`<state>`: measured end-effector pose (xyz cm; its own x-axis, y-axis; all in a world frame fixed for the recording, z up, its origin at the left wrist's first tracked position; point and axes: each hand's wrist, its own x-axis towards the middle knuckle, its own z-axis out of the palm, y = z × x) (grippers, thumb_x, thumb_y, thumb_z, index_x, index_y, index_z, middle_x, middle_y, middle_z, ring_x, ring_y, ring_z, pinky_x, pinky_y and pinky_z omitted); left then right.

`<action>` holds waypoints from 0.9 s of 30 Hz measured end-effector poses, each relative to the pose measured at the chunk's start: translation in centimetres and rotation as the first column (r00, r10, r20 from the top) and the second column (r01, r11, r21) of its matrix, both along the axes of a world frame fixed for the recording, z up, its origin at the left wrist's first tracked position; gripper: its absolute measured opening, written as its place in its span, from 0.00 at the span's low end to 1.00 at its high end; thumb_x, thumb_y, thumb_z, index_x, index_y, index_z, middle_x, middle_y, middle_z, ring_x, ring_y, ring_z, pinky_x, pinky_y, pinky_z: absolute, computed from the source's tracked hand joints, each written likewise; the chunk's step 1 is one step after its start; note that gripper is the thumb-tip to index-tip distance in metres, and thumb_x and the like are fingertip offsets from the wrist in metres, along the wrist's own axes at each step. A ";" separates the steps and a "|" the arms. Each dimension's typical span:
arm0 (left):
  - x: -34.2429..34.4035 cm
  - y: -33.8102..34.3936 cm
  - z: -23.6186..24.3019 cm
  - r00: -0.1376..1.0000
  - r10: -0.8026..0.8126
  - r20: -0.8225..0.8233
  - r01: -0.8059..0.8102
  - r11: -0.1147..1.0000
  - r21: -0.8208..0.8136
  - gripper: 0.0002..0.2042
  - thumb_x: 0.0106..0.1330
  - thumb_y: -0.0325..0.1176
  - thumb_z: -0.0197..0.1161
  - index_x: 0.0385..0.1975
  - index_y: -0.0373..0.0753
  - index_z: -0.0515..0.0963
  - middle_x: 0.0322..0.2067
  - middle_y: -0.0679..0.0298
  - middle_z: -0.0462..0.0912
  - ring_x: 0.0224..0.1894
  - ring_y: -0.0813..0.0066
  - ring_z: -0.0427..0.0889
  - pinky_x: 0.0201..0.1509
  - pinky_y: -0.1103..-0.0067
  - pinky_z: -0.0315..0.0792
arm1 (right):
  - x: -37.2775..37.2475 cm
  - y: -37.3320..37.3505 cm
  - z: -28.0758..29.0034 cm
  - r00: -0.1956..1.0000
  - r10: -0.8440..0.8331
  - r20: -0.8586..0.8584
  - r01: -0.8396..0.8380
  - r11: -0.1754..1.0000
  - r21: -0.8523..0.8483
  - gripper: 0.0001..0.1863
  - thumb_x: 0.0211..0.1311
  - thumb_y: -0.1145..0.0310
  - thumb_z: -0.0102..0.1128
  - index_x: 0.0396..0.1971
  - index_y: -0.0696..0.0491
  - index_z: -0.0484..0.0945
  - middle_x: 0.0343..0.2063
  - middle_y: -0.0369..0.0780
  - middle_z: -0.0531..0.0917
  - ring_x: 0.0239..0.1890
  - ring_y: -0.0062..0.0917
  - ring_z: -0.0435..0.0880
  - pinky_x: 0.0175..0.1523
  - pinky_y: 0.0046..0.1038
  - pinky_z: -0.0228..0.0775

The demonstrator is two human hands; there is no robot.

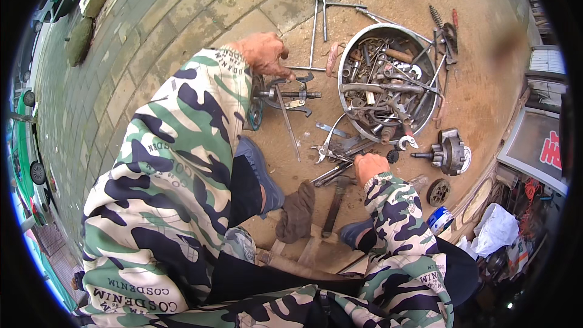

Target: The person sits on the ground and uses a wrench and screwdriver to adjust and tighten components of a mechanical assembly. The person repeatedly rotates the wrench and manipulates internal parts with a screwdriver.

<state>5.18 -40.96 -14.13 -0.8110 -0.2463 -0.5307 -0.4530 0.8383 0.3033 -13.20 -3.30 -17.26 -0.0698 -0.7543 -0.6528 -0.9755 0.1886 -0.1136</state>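
Observation:
My left hand (264,53) is over a three-legged gear puller (296,95), its index finger stretched down to one of the puller's legs. The other fingers are partly curled, with no object visible in them. The puller lies on the ground with its threaded bolt pointing right, and a thin metal rod (288,123) crosses it. Lower right, my right hand (370,168) is closed at the end of a pile of hand tools. Pliers (323,150) lie just left of it, their handles running toward the fingers. What the fingers grip is hidden.
A round metal pan (344,102) full of wrenches and sockets stands ahead. T-handled wrenches (314,24) lie beyond it. At right are a motor-like part (450,152), a round gear (438,192) and a blue-white tape roll (440,220). A hammer (334,209) and brown cloth (296,212) lie near my feet.

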 end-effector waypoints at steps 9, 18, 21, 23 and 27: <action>2.1 -0.7 24.8 0.906 0.158 -0.392 -0.299 0.895 -0.330 0.33 0.66 0.64 0.63 0.53 0.36 0.82 0.45 0.47 0.87 0.49 0.51 0.87 0.54 0.63 0.80 | -0.6 -5.5 19.4 0.991 -0.040 -0.127 0.001 0.955 -0.295 0.10 0.63 0.69 0.54 0.35 0.54 0.84 0.29 0.53 0.86 0.38 0.49 0.88 0.44 0.46 0.81; 14.1 12.0 27.2 -0.039 0.562 -0.826 -0.701 0.574 0.423 0.22 0.68 0.51 0.68 0.44 0.34 0.85 0.37 0.58 0.90 0.38 0.72 0.87 0.45 0.77 0.79 | 4.0 -0.6 38.2 0.505 -0.212 0.837 0.775 0.537 -0.332 0.14 0.74 0.60 0.61 0.35 0.57 0.81 0.18 0.27 0.70 0.18 0.10 0.63 0.24 0.20 0.57; 16.1 12.8 24.1 -0.242 0.647 -0.723 -0.654 0.442 0.614 0.16 0.68 0.40 0.70 0.42 0.32 0.85 0.34 0.61 0.89 0.36 0.78 0.85 0.44 0.79 0.78 | 6.0 -1.0 43.3 0.329 -0.040 0.943 0.861 0.422 -0.283 0.16 0.75 0.57 0.60 0.37 0.58 0.79 0.16 0.26 0.66 0.12 0.10 0.60 0.17 0.18 0.53; 15.5 13.5 23.7 -0.369 0.612 -0.699 -0.510 0.495 0.703 0.13 0.66 0.39 0.71 0.38 0.33 0.86 0.31 0.61 0.89 0.35 0.78 0.86 0.42 0.78 0.78 | 7.3 -0.6 47.3 0.349 0.075 0.934 0.864 0.359 -0.352 0.21 0.76 0.53 0.57 0.38 0.59 0.78 0.15 0.26 0.62 0.12 0.10 0.59 0.18 0.19 0.52; 16.5 15.1 21.9 -0.325 0.606 -0.726 -0.590 0.470 0.656 0.11 0.66 0.37 0.70 0.39 0.35 0.86 0.32 0.61 0.89 0.35 0.77 0.86 0.43 0.78 0.79 | 8.0 -1.6 47.7 0.294 0.183 0.938 0.872 0.351 -0.342 0.26 0.76 0.47 0.55 0.38 0.60 0.77 0.15 0.27 0.61 0.13 0.11 0.58 0.19 0.20 0.51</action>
